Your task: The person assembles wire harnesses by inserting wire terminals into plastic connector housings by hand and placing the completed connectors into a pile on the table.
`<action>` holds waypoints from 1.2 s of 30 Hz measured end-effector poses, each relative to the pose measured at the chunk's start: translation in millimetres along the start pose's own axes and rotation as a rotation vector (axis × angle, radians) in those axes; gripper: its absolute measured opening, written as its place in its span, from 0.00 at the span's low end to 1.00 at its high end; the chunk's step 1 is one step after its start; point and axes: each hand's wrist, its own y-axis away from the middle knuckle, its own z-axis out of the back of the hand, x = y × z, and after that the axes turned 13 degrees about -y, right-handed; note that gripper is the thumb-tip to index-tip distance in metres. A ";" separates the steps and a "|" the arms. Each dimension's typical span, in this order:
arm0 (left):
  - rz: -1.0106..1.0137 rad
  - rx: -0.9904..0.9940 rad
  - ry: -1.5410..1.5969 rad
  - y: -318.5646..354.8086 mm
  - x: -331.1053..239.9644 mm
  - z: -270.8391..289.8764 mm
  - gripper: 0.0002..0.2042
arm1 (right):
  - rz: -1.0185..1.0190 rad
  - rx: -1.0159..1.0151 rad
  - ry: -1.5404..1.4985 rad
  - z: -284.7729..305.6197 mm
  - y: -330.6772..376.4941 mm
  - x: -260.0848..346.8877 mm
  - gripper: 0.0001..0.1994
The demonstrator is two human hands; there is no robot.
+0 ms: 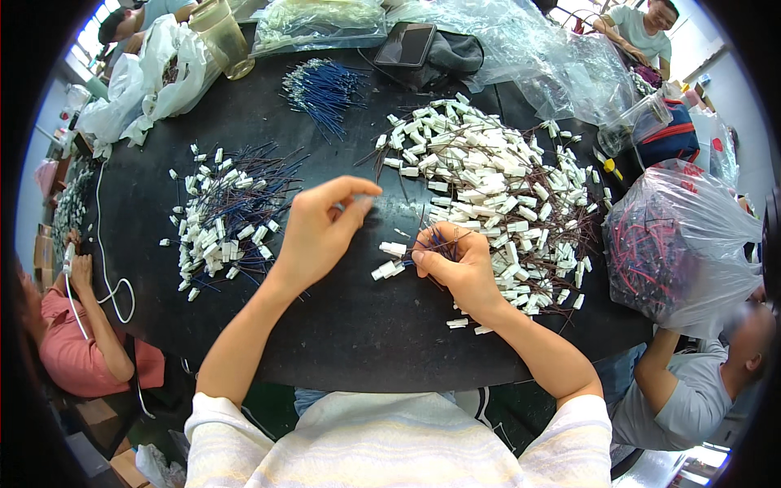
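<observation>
The right hand (pixel 465 264) grasps a small bundle of thin dark blue and brown wires with white plastic connectors (pixel 390 262), pinched between thumb and fingers; the connector ends point to the left, over the black, smooth-topped desk (pixel 350 333). The bundle is just beside the near left edge of a large, loose heap of white plastic connectors on brown wires (pixel 500 195), which spreads over the right half of the desk. The left hand (pixel 319 226) is released, raised in front of the body with its fingers bent and its thumb and forefinger slightly parted. It is between that heap and a smaller pile of white connectors with dark blue and brown wires (pixel 224 215) to its left. Farther back lies a fanned bunch of blue wires with pale tips (pixel 319 96), and beyond it to the right a black rectangular phone (pixel 407 44) rests on a dark grey cloth bag (pixel 449 61). Crumpled clear plastic sheeting (pixel 553 69) covers the far right edge, while a translucent plastic bag filled with red and dark wires (pixel 655 256) sits at the right. At the left, a co-worker in a coral-pink shirt (pixel 93 350) reaches toward the desk's rim.
</observation>
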 end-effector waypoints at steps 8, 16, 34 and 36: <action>-0.398 -0.100 -0.613 -61.4 6.2 -34.6 0.05 | 0.019 -0.001 -0.109 1.6 0.3 -7.1 0.04; -0.403 -0.172 -0.677 -53.1 3.8 -41.2 0.06 | 0.010 -0.057 -0.138 3.3 -0.1 -5.7 0.05; 0.128 0.214 0.359 9.3 -3.9 -6.4 0.04 | 0.127 -0.088 0.082 1.5 2.9 -2.6 0.05; 0.112 0.203 0.326 11.3 -3.1 -6.2 0.05 | 0.108 -0.086 0.086 1.9 3.3 -2.9 0.05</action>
